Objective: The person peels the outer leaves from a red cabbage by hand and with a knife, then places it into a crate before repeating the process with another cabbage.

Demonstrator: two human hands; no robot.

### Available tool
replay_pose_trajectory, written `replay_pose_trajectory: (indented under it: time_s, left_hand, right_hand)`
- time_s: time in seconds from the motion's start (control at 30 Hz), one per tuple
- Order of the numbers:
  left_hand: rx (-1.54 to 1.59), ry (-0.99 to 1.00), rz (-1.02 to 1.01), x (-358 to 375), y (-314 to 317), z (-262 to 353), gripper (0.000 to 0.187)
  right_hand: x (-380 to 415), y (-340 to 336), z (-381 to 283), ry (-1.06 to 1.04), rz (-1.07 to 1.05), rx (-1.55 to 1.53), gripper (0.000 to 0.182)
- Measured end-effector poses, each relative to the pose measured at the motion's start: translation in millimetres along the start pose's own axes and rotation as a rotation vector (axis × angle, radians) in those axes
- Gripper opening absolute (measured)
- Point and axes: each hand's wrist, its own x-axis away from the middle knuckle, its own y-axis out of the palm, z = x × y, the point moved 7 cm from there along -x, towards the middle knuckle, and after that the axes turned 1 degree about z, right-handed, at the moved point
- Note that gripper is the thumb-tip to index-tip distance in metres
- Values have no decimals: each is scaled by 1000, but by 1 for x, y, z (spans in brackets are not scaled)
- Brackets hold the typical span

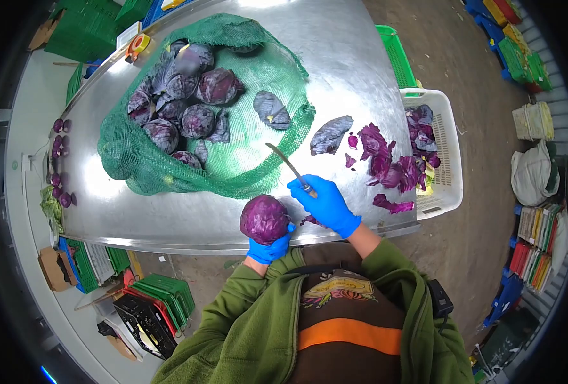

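Observation:
My left hand [269, 249], in a blue glove, is closed around the underside of a red cabbage [264, 219], smooth and bright purple, at the table's near edge. In my right hand [327, 203], also gloved in blue, is a knife [290, 168] with a thin curved blade pointing away from me and to the left. The blade is apart from the cabbage. Beyond my hands a green mesh sack [245, 176] lies spread open, with several duller red cabbages [217, 86] in it. Some loose outer leaves [272, 109] lie on the mesh.
Torn purple leaves [377, 153] and a large dark leaf [331, 135] lie on the metal table [335, 70] to the right. A white crate [451, 153] with leaves stands at its right edge, beside a green crate [396, 57]. An orange tape roll [138, 46] sits at the far left.

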Motion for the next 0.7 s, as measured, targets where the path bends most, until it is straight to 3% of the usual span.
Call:
replay_pose_trajectory:
  time_s: [0.03, 0.07, 0.1, 0.13, 0.17, 0.23, 0.27, 0.33, 0.43, 0.53, 0.57, 0.67, 0.7]
  left_hand:
    - [539, -162, -17, 4, 6, -10, 43]
    - [538, -161, -18, 2, 5, 9, 43]
    - [738, -205, -59, -2, 8, 45, 33]
    - [939, -248, -101, -3, 11, 65, 37]
    - [940, -247, -101, -1, 11, 52, 37]
    - [1487, -336, -210, 7, 22, 28, 32]
    - [1529, -341, -221, 6, 24, 23, 31]
    - [1278, -268, -146, 7, 20, 18, 32]
    - [381, -47, -14, 7, 5, 32, 35]
    - [-500, 76, -58, 7, 7, 44, 41]
    - [-445, 369, 138, 10, 2, 82, 37]
    - [-369, 247, 25, 5, 4, 51, 33]
    - [-472, 274, -45, 9, 7, 45, 34]
  right_hand:
    - [2, -2, -2, 83, -57, -54, 25]
    - [6, -5, -10, 82, -56, -55, 25]
    - [12, 1, -22, 66, -186, -240, 23]
    - [18, 8, -30, 50, -316, -426, 22]
    - [20, 10, -29, 49, -316, -425, 22]
    - [23, 13, -31, -43, -287, -372, 20]
    - [23, 9, -32, -45, -286, -370, 20]
    - [23, 7, -34, -7, -379, -277, 19]
    - [24, 5, -41, -91, -398, -182, 16]
    - [18, -8, -58, -163, -356, 44, 14]
    - [16, -10, -62, -163, -357, 45, 14]
    - [12, -26, -73, -155, -247, -155, 13]
    - [11, -31, -70, -37, -203, -303, 14]
